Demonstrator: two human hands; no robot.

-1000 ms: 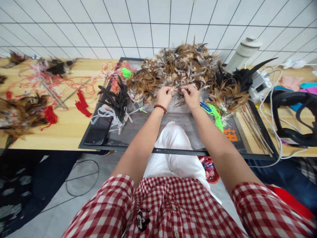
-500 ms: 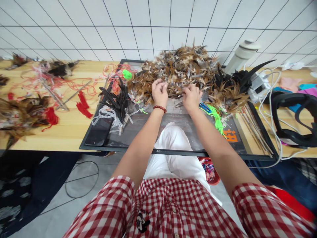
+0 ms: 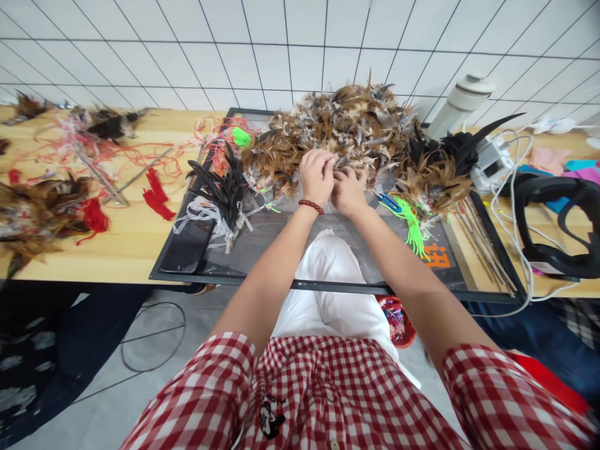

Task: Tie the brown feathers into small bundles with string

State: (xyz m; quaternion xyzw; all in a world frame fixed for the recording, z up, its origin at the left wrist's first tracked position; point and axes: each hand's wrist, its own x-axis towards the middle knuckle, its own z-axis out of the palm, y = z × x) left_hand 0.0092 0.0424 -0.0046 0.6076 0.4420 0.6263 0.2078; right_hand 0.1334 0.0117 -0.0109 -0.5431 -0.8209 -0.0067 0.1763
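Note:
A big heap of brown feathers (image 3: 360,125) lies at the back of the dark board (image 3: 262,250). At its front edge my left hand (image 3: 317,177), with a beaded bracelet on the wrist, bends its fingers downward. My right hand (image 3: 349,189) is close against it on the right, fingers curled beside the heap. What the fingertips hold, if anything, is hidden. Right of my hands lie blue snips (image 3: 390,202) and bright green strands (image 3: 414,232). Black feathers (image 3: 225,187) with white ribbons (image 3: 201,212) lie to the left.
A pale bottle (image 3: 462,105) stands back right, near a white charger (image 3: 491,161) with cables. A black headset (image 3: 553,225) sits far right, thin sticks (image 3: 485,247) on the board's right side. A phone (image 3: 185,250) is front left; red tassels (image 3: 157,195) and more feathers lie farther left.
My hands have come together at the front of the heap: the left moved right, the right moved left and slightly nearer to me. The view has shifted slightly.

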